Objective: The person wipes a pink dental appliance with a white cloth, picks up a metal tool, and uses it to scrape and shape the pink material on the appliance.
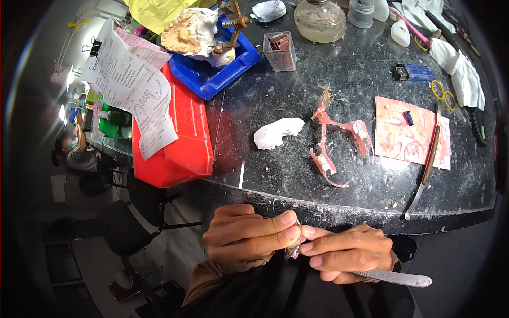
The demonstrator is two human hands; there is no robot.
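My left hand (246, 233) and my right hand (350, 249) meet in front of the bench's near edge. Left fingertips pinch a small shiny silvery piece (291, 252) with a little pink on it; its kind is too small to tell. A flat metal scalpel handle (400, 277) is in my right hand, its rounded end sticking out to the right, while that hand's thumb and forefinger touch the silvery piece. On the bench beyond lie a branching pink wax piece (322, 135) with white bits, and a white plaster piece (278, 132).
A pink wax sheet (389, 140) lies under a wooden-handled wax knife (432, 151) reaching the near edge. Left stand a red bin (185, 153) with papers (127, 79) and a blue tray (212, 87) holding a dental cast (191, 32). Behind are a clear box (280, 59), glass jar (319, 24) and blue lighter (419, 72).
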